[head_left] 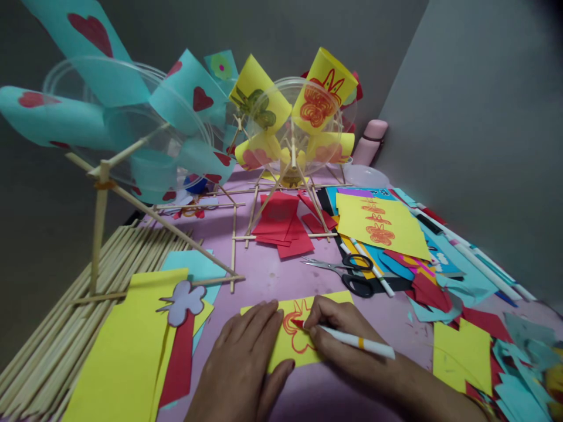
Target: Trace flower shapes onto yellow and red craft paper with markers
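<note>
Pinched in the right hand [339,320], a marker [347,338] seems to touch the red drawing [298,339] on yellow paper [284,354] partly beneath the flat, unclenched left hand [247,351].

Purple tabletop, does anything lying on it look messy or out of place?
Yes, the paper scraps at the right: yellow, red and cyan offcuts lie jumbled and overlapping, unlike the layered yellow sheets at the left. The scissors also lie with their handles spread, beyond the right hand.
</note>
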Available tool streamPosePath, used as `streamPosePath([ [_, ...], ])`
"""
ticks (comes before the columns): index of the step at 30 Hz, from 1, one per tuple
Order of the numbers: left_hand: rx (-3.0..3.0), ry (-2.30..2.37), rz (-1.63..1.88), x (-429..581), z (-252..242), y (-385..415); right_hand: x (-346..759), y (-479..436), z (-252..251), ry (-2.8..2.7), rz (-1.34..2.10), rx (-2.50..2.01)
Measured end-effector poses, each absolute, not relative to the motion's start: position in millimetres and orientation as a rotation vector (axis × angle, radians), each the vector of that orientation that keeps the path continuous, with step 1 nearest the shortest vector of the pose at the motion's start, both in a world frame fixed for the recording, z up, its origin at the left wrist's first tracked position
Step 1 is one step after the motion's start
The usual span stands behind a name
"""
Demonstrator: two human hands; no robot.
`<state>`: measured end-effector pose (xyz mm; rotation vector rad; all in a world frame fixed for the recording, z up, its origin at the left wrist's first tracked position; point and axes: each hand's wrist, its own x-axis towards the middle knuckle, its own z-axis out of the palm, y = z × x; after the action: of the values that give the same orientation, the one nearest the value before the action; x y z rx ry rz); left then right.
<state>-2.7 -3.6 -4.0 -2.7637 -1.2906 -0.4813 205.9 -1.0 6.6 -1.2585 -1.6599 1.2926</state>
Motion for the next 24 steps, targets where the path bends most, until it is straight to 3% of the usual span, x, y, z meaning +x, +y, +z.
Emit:
streamPosePath([
  [24,-2.750,-1.266,-0.477,-1.8,-1.5,-2.6,203.8,2.7,15.9,-1.635,1.306,-1.319],
])
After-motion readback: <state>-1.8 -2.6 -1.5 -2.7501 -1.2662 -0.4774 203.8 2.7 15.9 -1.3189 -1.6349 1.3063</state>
